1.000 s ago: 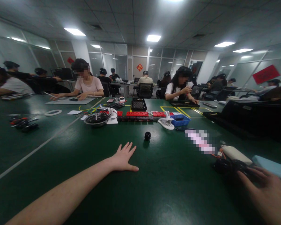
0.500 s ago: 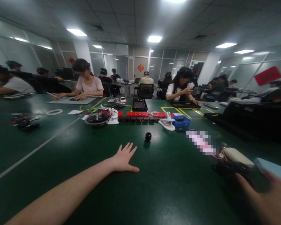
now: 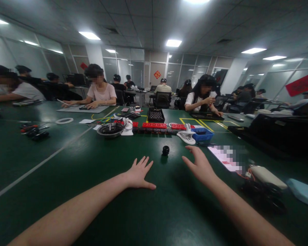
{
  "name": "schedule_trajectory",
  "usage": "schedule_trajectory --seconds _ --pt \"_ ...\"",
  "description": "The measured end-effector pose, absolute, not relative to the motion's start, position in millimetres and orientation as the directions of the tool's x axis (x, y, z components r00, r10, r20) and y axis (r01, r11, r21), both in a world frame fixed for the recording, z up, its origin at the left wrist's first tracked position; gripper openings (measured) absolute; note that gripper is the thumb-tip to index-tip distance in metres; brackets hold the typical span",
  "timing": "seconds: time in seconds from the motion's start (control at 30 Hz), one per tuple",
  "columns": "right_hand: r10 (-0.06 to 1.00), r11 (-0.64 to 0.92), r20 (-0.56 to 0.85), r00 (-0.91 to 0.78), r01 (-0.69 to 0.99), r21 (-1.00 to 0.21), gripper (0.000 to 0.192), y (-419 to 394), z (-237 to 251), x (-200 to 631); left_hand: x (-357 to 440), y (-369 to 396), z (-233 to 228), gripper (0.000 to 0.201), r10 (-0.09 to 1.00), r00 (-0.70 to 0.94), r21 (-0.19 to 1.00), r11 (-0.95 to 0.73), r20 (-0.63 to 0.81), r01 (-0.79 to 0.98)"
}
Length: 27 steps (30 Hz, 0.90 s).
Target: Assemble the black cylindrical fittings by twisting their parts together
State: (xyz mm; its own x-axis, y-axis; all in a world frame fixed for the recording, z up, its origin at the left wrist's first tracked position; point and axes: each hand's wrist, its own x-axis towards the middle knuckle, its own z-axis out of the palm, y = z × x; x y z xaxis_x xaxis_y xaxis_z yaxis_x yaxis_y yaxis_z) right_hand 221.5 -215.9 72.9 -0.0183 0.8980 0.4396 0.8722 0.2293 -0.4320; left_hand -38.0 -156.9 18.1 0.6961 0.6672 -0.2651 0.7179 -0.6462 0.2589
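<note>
1. The left hand [image 3: 138, 175] lies flat on the green counter [image 3: 66, 164], fingers [image 3: 146, 162] spread, empty.
2. The right hand [image 3: 200, 165] hovers open above the counter, holding nothing.
3. A small black cylindrical part [image 3: 165, 150] stands between the two hands, just beyond them, touching neither.
4. Farther back lie a blue tray [image 3: 202, 134], red blocks [image 3: 154, 125] and a metal bowl [image 3: 110, 130].
5. People sit working across the counter.

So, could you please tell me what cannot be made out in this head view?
- Flat item right of the right hand: pixelated, its face unreadable.
- Small black part ahead of both hands: too small to identify.
- Dark gadget with wires: blurred.
- Left hand: its palm faces the table, hidden.
</note>
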Motion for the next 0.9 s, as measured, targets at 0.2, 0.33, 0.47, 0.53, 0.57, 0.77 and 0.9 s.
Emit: schedule_trajectory --seconds 0.2,0.33,0.47,0.53,0.57,0.77,0.9 --pt "0.908 0.284 0.410 -0.085 0.844 -0.456 0.050 -154 29 195 -39 -158 18 0.106 0.672 0.698 0.271 -0.644 -0.247 0.716" --pt "0.903 0.318 0.414 -0.113 0.824 -0.469 0.054 -131 11 190 -38 -159 18 0.108 0.675 0.697 0.270 -0.643 -0.243 0.717" --pt "0.896 0.353 0.418 -0.153 0.816 -0.458 0.051 -122 4 190 -37 -159 19 0.108 0.681 0.691 0.256 -0.642 -0.241 0.722" --pt "0.892 0.367 0.418 -0.172 0.816 -0.446 0.046 -120 2 191 -37 -160 20 0.108 0.680 0.691 0.258 -0.642 -0.245 0.722" --pt "0.891 0.370 0.418 -0.177 0.818 -0.441 0.043 -120 2 191 -37 -160 21 0.108 0.676 0.693 0.262 -0.642 -0.249 0.720" --pt "0.894 0.367 0.409 -0.186 0.827 -0.426 0.041 -121 1 193 -37 -161 23 0.108 0.680 0.686 0.269 -0.632 -0.258 0.727" --pt "0.890 0.394 0.395 -0.227 0.817 -0.420 0.039 -131 3 192 -36 -161 22 0.108 0.679 0.685 0.269 -0.631 -0.262 0.728"
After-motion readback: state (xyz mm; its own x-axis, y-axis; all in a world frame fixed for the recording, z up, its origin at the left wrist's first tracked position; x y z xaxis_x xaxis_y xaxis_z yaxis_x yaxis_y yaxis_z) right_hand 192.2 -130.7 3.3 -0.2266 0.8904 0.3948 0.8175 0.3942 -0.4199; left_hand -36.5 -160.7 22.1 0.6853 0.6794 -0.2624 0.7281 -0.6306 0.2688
